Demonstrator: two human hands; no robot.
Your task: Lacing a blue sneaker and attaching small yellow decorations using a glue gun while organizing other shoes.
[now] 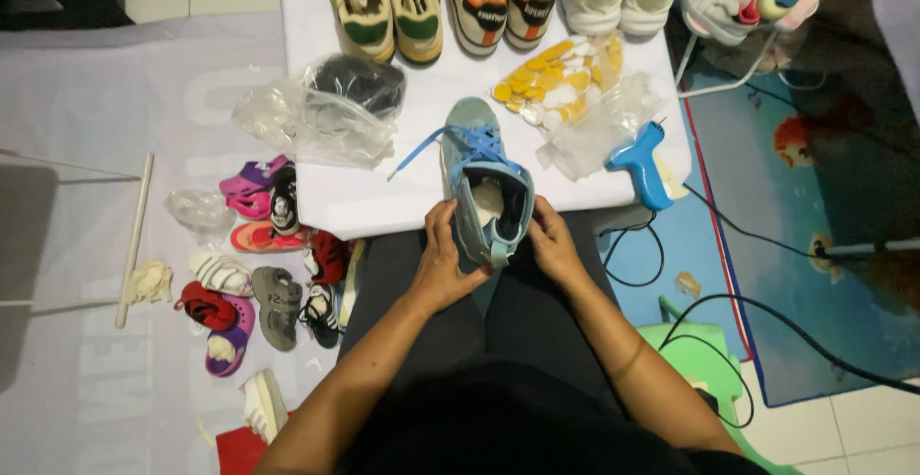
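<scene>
A light blue sneaker [484, 183] with loose blue laces stands heel toward me at the near edge of a low white table [383, 197]. White paper stuffing shows inside its opening. My left hand [443, 259] grips the sneaker's left side at the heel. On the other side, my right hand [553, 243] holds its right side. Both forearms reach forward over my dark-trousered lap.
Three pairs of sneakers [479, 0] line the table's far edge. A clear bag of yellow and white discs [561, 87], a crumpled plastic bag [321, 111] and a blue tagging gun [644, 163] lie on the table. Small children's shoes [264, 274] are scattered on the floor left; cables [757, 322] run right.
</scene>
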